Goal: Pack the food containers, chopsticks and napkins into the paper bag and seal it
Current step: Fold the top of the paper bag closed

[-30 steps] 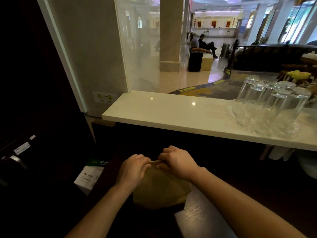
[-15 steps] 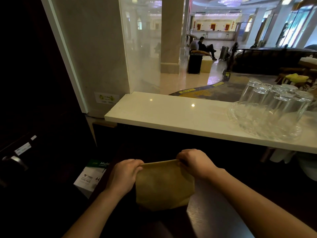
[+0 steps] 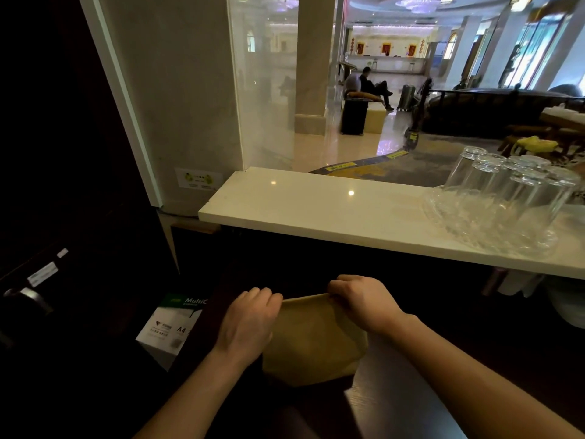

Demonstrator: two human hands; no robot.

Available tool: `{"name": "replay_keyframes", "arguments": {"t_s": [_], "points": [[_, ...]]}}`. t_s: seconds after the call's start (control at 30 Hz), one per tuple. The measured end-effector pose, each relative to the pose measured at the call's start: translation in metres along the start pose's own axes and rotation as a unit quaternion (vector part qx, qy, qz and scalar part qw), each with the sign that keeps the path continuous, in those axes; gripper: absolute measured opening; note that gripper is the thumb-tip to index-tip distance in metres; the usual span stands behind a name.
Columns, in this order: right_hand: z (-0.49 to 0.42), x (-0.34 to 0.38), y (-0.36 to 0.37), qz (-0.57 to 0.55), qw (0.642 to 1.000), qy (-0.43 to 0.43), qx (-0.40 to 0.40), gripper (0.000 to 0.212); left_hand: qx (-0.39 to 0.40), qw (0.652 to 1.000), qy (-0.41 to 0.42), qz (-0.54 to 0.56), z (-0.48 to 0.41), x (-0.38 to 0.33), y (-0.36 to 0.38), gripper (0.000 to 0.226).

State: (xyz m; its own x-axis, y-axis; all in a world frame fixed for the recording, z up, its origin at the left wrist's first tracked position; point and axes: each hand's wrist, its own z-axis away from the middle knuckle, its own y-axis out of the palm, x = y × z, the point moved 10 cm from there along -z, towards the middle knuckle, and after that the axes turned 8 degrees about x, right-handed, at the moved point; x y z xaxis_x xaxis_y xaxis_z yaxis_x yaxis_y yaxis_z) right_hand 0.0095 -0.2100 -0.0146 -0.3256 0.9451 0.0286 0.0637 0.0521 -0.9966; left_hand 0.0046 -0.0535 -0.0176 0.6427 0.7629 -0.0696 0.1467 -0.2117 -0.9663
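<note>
Since a second ago, both hands have slid apart along the folded top of the brown paper bag (image 3: 313, 340), from its middle out to its corners. Left hand (image 3: 247, 321), at 9 o'clock of the bag, has its fingers curled shut on the top left corner. Right hand (image 3: 364, 304), at 2 o'clock, pinches the top right corner. Bag stands upright on a dark desk (image 3: 395, 403). Upturned glasses (image 3: 506, 191) sit on a white counter (image 3: 316, 207) at 1 o'clock.
</note>
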Motion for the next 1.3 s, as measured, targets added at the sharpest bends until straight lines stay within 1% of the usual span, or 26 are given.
{"name": "replay_keyframes", "arguments": {"t_s": [0.1, 0.17, 0.23, 0.3, 0.37, 0.43, 0.6, 0.7, 0.87, 0.93, 0.97, 1.03, 1.1, 1.17, 1.2, 1.23, 1.27, 1.3], "points": [[0.002, 0.001, -0.004, 0.01, 1.0, 0.008, 0.004, 0.016, 0.001, 0.999, -0.002, 0.042, 0.0, 0.006, 0.001, 0.041], [0.003, 0.002, -0.005, 0.009, 1.0, 0.018, 0.012, 0.016, -0.001, 0.996, -0.014, 0.088, -0.002, 0.012, 0.003, 0.03], [0.005, 0.0, -0.008, -0.004, 0.999, 0.034, 0.018, 0.016, -0.006, 0.987, -0.03, 0.16, -0.007, 0.018, 0.003, 0.021], [0.007, -0.004, -0.013, -0.02, 0.998, 0.054, 0.02, 0.016, -0.007, 0.973, -0.049, 0.225, -0.014, 0.022, 0.002, 0.019], [0.011, -0.007, -0.016, -0.034, 0.997, 0.07, 0.025, 0.015, -0.009, 0.963, -0.059, 0.262, -0.019, 0.026, 0.001, 0.019], [0.017, -0.008, -0.019, -0.041, 0.995, 0.081, 0.028, 0.014, -0.008, 0.958, -0.059, 0.279, -0.021, 0.026, 0.0, 0.02], [0.033, -0.007, -0.036, -0.046, 0.994, 0.094, 0.016, 0.015, -0.025, 0.959, -0.03, 0.281, -0.028, 0.016, -0.009, 0.022], [0.039, -0.011, -0.053, -0.053, 0.992, 0.114, -0.009, 0.016, -0.042, 0.956, -0.009, 0.291, -0.035, 0.011, -0.023, 0.021], [0.048, -0.016, -0.086, -0.065, 0.985, 0.151, -0.046, 0.022, -0.056, 0.941, -0.005, 0.332, -0.05, 0.016, -0.041, 0.019], [0.051, -0.017, -0.097, -0.069, 0.982, 0.169, -0.054, 0.024, -0.053, 0.929, 0.016, 0.366, -0.055, 0.018, -0.044, 0.018], [0.053, -0.018, -0.103, -0.069, 0.98, 0.178, -0.054, 0.025, -0.05, 0.915, 0.026, 0.399, -0.059, 0.021, -0.045, 0.02], [0.055, -0.021, -0.114, -0.065, 0.977, 0.195, -0.054, 0.028, -0.042, 0.884, 0.03, 0.465, -0.067, 0.027, -0.045, 0.031], [0.056, -0.023, -0.128, -0.061, 0.976, 0.202, -0.061, 0.031, -0.045, 0.869, 0.017, 0.493, -0.08, 0.036, -0.044, 0.038], [0.057, -0.027, -0.142, -0.058, 0.975, 0.205, -0.071, 0.032, -0.052, 0.872, 0.006, 0.488, -0.096, 0.046, -0.043, 0.042], [0.057, -0.029, -0.148, -0.057, 0.974, 0.205, -0.075, 0.032, -0.051, 0.881, 0.005, 0.471, -0.104, 0.049, -0.043, 0.041], [0.057, -0.031, -0.155, -0.056, 0.974, 0.204, -0.079, 0.031, -0.052, 0.895, 0.006, 0.444, -0.112, 0.052, -0.043, 0.04], [0.057, -0.034, -0.16, -0.058, 0.974, 0.202, -0.081, 0.031, -0.054, 0.916, 0.005, 0.397, -0.121, 0.056, -0.043, 0.04], [0.056, -0.036, -0.166, -0.059, 0.974, 0.2, -0.084, 0.032, -0.058, 0.943, 0.001, 0.327, -0.13, 0.059, -0.043, 0.041]]}}
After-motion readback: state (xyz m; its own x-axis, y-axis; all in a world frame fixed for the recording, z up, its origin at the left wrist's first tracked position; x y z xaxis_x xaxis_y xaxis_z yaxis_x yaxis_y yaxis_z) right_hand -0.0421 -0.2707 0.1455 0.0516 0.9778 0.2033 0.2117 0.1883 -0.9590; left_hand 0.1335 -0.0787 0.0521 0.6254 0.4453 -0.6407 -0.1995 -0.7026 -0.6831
